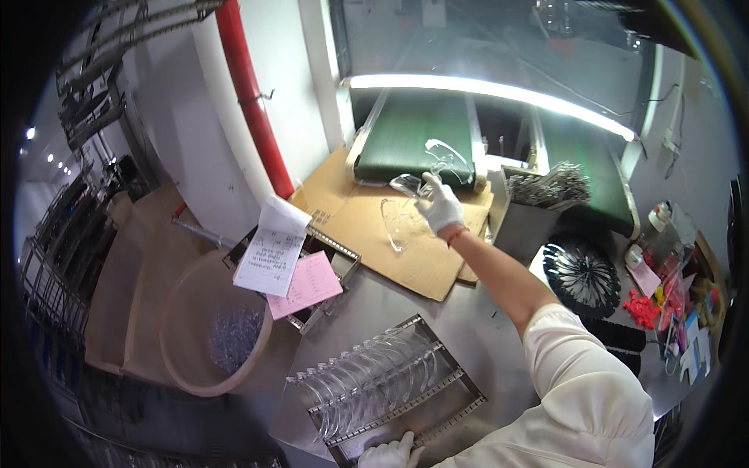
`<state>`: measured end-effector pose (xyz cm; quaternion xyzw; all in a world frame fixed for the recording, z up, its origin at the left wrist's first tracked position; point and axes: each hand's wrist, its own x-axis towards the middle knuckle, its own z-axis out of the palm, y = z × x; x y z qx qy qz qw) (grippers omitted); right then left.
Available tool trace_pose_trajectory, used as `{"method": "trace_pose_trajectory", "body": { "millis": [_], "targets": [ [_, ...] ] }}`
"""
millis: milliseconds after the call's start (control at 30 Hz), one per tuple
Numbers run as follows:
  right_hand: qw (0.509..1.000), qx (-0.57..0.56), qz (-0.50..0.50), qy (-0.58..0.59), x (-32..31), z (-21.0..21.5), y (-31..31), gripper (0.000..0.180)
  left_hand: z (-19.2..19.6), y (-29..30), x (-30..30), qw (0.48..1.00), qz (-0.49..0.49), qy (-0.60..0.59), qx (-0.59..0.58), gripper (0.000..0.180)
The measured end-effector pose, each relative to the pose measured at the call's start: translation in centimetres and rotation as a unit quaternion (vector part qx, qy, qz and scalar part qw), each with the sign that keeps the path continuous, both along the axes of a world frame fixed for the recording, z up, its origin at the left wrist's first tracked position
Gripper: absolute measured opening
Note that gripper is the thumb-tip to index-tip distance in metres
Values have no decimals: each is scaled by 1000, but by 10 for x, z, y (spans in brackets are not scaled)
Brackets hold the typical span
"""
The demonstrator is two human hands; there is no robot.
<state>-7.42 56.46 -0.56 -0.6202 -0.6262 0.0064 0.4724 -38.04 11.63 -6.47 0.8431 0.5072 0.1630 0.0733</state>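
Head view

- Our right hand (439, 204), in a white glove, is stretched out over the end of the green conveyor belt (417, 136); its fingers are closed on a clear plastic lens piece (408, 185), held just above the belt's near edge.
- A second clear lens piece (396, 224) lies on the brown cardboard sheet (367, 226) just below and to the left of that hand; a third clear lens (449, 156) lies on the belt just beyond the hand.
- Our left hand (390, 452), also gloved in white, sits at the bottom edge of the picture, touching the near corner of the metal rack (437, 390); we cannot tell whether it grips the rack or merely rests there.
- The metal rack holds a row of clear curved lenses (367, 374) standing on edge, side by side, on the steel table (460, 320).
- Left of the rack: a metal tray (347, 261) with a white written sheet (271, 248) and a pink sheet (309, 282) lying over it.
- Further left: a round beige tub (187, 312) with clear pieces in its bottom.
- Right of our arm: a black round ribbed part (581, 273), small red pieces (641, 308), and a bundle of metal rods (550, 187).
- Behind: a red pipe (250, 101) against the white wall.
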Motion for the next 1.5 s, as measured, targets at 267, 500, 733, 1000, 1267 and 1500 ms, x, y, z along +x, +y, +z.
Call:
{"method": "trace_pose_trajectory", "body": {
  "millis": [267,500,733,1000,1267,1500],
  "targets": [
    [970,97,28,-219,-36,130,-236,69,12,0,2,998,-14,-41,35,32],
    [976,83,166,-113,-44,177,-349,61,58,8,0,969,13,-244,-49,32],
    [487,-317,466,667,-76,114,-406,47,105,28,24,735,45,-655,-172,56],
    [939,94,276,-184,-68,41,-392,19,106,9,2,780,153,-566,-218,24],
    [890,-420,175,-42,-21,-11,-261,58,88,22,-52,722,210,-628,-199,16],
    [852,-479,123,-173,-61,-13,-241,61,89,33,-50,685,159,-673,-229,18]
  ]
}}
